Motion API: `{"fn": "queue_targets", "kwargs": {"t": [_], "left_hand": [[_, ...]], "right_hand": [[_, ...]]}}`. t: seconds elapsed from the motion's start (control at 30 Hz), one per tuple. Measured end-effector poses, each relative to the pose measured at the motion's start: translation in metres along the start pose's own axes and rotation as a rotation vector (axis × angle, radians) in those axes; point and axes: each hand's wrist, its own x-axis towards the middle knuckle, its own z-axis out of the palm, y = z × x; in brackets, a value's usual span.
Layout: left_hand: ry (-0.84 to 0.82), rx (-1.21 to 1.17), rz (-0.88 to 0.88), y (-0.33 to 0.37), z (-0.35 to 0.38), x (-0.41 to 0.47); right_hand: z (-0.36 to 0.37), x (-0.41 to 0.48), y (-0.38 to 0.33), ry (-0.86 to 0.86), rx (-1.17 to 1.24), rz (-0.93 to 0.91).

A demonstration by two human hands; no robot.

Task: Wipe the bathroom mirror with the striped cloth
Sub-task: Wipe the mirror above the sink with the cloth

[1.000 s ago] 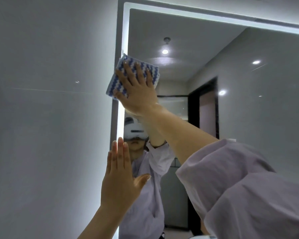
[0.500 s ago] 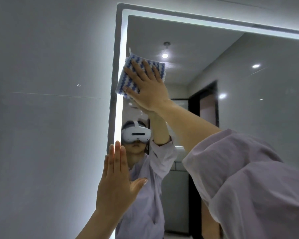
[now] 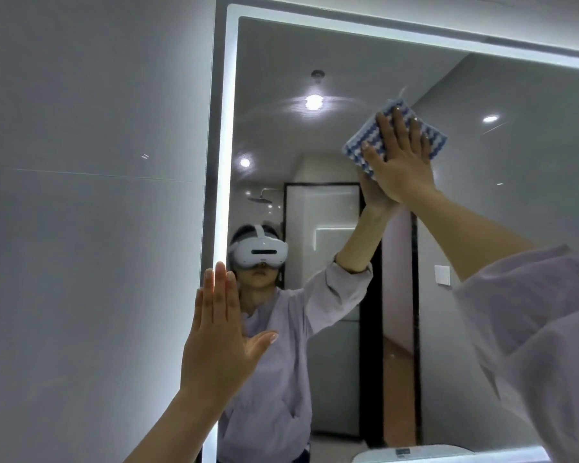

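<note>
While flat, right hand [image 3: 402, 162] presses striped cloth [image 3: 395, 137] against mirror [image 3: 348, 45].

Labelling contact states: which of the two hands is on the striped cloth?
The right hand, raised high, presses the striped cloth flat against the mirror. The left hand is bare, open-palmed, low at the mirror's lit left edge.

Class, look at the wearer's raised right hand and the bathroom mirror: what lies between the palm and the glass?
In the head view, the striped cloth lies between the right hand and the mirror, pressed flat against the glass.
</note>
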Motion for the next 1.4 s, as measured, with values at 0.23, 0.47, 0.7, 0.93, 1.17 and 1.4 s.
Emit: {"fn": "queue_targets", "kwargs": {"t": [0.23,0.47,0.7,0.93,1.17,1.4], "left_hand": [[0.000,-0.015,-0.006,0.001,0.000,0.001],[-0.002,-0.034,-0.007,0.001,0.000,0.001],[0.015,-0.043,0.003,0.003,-0.002,0.000],[0.012,-0.016,0.038,0.002,-0.001,-0.001],[0.005,-0.007,0.031,0.001,0.000,-0.001],[-0.007,-0.012,0.030,0.000,0.002,0.001]], "right_hand": [[0.004,-0.026,0.043,0.039,0.023,0.204],[0.018,-0.053,0.027,0.066,0.025,0.294],[0.040,-0.108,-0.021,0.060,0.015,0.080],[0.061,-0.165,-0.059,0.006,-0.054,-0.150],[0.057,-0.162,-0.041,-0.006,-0.070,-0.267],[0.048,-0.150,-0.001,0.029,-0.140,-0.241]]}}
